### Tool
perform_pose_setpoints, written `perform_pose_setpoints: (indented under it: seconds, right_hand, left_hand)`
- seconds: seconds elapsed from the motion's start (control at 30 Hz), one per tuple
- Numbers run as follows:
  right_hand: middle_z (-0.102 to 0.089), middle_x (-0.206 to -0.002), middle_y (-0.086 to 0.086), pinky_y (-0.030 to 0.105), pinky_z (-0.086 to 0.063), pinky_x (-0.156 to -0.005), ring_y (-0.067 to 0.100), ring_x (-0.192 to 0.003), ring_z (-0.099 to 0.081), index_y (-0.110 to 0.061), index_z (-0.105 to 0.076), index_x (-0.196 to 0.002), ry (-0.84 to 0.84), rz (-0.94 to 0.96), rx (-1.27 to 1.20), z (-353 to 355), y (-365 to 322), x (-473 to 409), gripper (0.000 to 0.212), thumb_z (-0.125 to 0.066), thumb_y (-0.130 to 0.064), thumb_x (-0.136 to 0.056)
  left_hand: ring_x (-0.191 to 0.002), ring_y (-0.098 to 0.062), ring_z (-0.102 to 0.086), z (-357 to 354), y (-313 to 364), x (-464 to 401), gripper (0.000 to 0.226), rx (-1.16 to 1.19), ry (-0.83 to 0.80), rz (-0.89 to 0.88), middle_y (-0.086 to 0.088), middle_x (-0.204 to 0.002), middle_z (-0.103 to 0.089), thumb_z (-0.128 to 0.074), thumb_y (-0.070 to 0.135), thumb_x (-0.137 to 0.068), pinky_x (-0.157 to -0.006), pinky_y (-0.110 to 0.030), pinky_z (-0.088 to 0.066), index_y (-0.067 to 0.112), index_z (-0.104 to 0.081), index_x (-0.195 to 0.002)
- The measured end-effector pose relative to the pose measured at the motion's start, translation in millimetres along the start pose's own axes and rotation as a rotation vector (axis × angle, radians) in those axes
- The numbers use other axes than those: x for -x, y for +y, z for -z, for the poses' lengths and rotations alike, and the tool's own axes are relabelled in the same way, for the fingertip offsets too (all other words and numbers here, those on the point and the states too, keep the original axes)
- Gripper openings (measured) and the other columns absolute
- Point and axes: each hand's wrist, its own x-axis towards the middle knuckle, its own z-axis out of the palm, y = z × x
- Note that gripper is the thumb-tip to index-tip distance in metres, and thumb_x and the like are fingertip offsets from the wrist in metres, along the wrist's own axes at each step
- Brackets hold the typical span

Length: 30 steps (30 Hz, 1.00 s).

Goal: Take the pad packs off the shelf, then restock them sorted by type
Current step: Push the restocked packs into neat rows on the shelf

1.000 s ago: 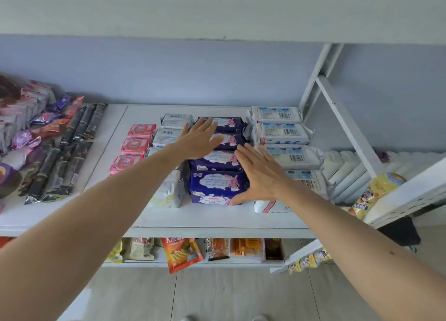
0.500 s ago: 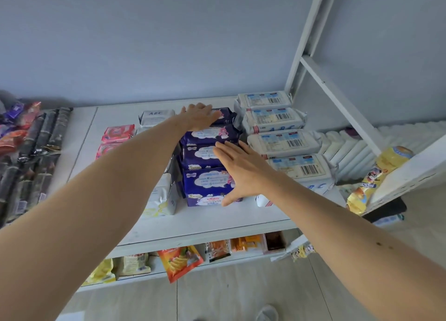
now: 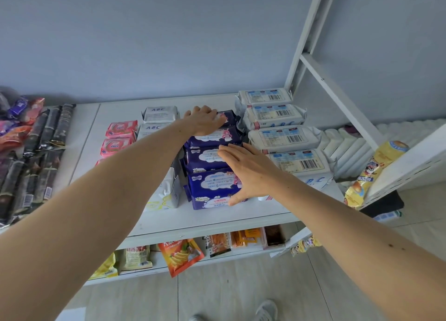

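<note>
A row of four dark blue packs (image 3: 212,173) runs front to back down the middle of the white shelf (image 3: 217,218), and everything else sits around it. The left hand (image 3: 205,120) lies flat with straight fingers on the far end of the row, covering the rearmost blue pack and touching the next one. The right hand (image 3: 248,173) rests open against the right side of the row near its front, fingers together and straight over the tops, thumb spread down the front pack's right edge. Just right of the row lie four white packs (image 3: 284,139) with barcodes, also front to back. Just left of the row sit two ABC packs (image 3: 159,114) at the rear, and further left pink packs (image 3: 120,134). A white tissue pack (image 3: 166,192) stands just left of the front blue pack. Well left of the row, dark wrapped bars (image 3: 41,151) lie on the neighbouring shelf board. Below the row, snack bags (image 3: 181,254) hang on the lower shelf.
</note>
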Motion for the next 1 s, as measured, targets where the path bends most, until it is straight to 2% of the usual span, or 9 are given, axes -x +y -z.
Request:
perform_pose_setpoints:
  seconds: [0.13, 0.33, 0.47, 0.63, 0.8, 0.93, 1.0]
  right_hand:
    - [-0.013, -0.159, 0.008, 0.036, -0.006, -0.118, 0.023, -0.145, -0.014, -0.008, -0.01, -0.151, 0.0, 0.007, 0.022, 1.7, -1.4, 4.5, 0.127, -0.067, -0.076, -0.06]
    - [-0.01, -0.159, 0.007, 0.039, -0.009, -0.12, 0.022, -0.146, -0.012, -0.009, -0.008, -0.151, -0.006, -0.019, 0.015, -1.3, -4.0, 4.6, 0.127, -0.067, -0.076, -0.061]
    - [-0.007, -0.16, 0.007, 0.043, -0.006, -0.12, 0.022, -0.147, -0.008, -0.01, -0.006, -0.151, -0.031, -0.032, 0.017, -0.4, -4.1, 3.8, 0.129, -0.068, -0.076, -0.059]
    - [0.002, -0.161, 0.005, 0.046, -0.003, -0.12, 0.022, -0.148, 0.003, -0.012, 0.0, -0.152, -0.054, -0.04, -0.018, 7.3, -12.3, 1.9, 0.138, -0.069, -0.079, -0.053]
    - [-0.006, -0.16, 0.009, 0.045, -0.004, -0.12, 0.025, -0.147, 0.0, -0.006, -0.006, -0.151, 0.022, 0.042, -0.023, 23.5, -34.8, -20.4, 0.133, -0.064, -0.081, -0.057]
    - [-0.01, -0.159, 0.009, 0.044, -0.003, -0.12, 0.026, -0.147, -0.001, -0.005, -0.01, -0.15, 0.049, 0.105, -0.026, 26.9, -56.7, -43.4, 0.132, -0.064, -0.081, -0.057]
    - [-0.015, -0.157, 0.009, 0.045, -0.006, -0.119, 0.027, -0.146, -0.003, -0.005, -0.014, -0.148, 0.046, 0.13, -0.027, 24.4, -68.5, -52.0, 0.131, -0.064, -0.082, -0.055]
  left_hand:
    - [-0.138, -0.037, -0.023, 1.0, 1.0, 6.6, 0.062, -0.004, -0.009, -0.015, -0.01, -0.153, -0.024, -0.013, 0.057, -0.095, -0.107, -0.058, -0.022, 0.017, -0.033, -0.137]
    - [-0.143, -0.034, -0.012, 1.3, -3.5, 10.4, 0.072, -0.039, -0.025, 0.018, -0.009, -0.157, -0.013, -0.012, 0.064, -0.092, -0.112, -0.056, -0.015, 0.022, -0.014, -0.15]
    - [-0.139, -0.038, -0.018, 3.0, -5.5, 8.9, 0.066, -0.015, -0.039, 0.025, -0.015, -0.152, -0.018, -0.013, 0.063, -0.092, -0.111, -0.057, -0.017, 0.026, -0.019, -0.146]
    - [-0.145, -0.034, -0.006, 19.3, -18.7, 11.9, 0.068, 0.038, -0.021, 0.015, -0.015, -0.157, -0.012, -0.013, 0.06, -0.095, -0.116, -0.053, 0.001, 0.023, -0.006, -0.151]
    - [-0.147, -0.026, -0.007, 33.8, -69.5, 24.4, 0.071, 0.081, -0.014, 0.067, -0.008, -0.159, -0.009, -0.018, 0.057, -0.097, -0.118, -0.048, -0.004, 0.013, -0.009, -0.151]
    - [-0.144, -0.028, -0.019, 32.3, -102.6, 39.8, 0.066, 0.103, 0.011, 0.157, -0.012, -0.156, -0.02, -0.021, 0.052, -0.098, -0.116, -0.046, -0.015, 0.006, -0.023, -0.146]
    - [-0.145, -0.027, -0.017, 28.0, -112.9, 46.3, 0.067, 0.105, 0.002, 0.179, -0.011, -0.157, -0.018, -0.021, 0.051, -0.099, -0.117, -0.045, -0.013, 0.006, -0.019, -0.148]
